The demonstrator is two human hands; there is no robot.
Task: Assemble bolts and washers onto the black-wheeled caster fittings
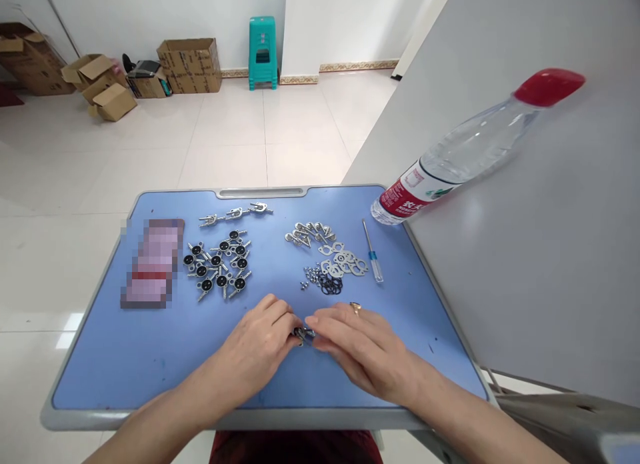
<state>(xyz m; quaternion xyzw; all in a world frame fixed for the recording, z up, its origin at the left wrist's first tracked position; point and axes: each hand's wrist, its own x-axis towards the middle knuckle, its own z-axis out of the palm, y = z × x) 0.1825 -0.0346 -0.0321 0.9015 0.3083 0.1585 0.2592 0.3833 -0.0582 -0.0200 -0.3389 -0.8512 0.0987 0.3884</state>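
My left hand [267, 341] is closed near the table's front, its fingertips pinching a small metal fitting [302, 333]. From the other side, my right hand [367, 347], with a ring on one finger, has its fingers together at the same fitting's end. Most of that part is hidden by fingers. Just beyond the hands lie black rubber rings [331, 285], small screws [313, 274] and flat oval metal plates [345, 263]. Metal lever pieces [310, 233] are grouped behind them. Several fittings with round black faces [216, 261] lie to the left.
Three forked metal parts [235, 213] line the blue table's [165, 357] far side. A screwdriver [374, 256] lies at right, beside a tall water bottle [450, 157] near the grey panel. A blurred pinkish rectangle [155, 261] is at left. Boxes [190, 65] and a stool [263, 47] stand beyond.
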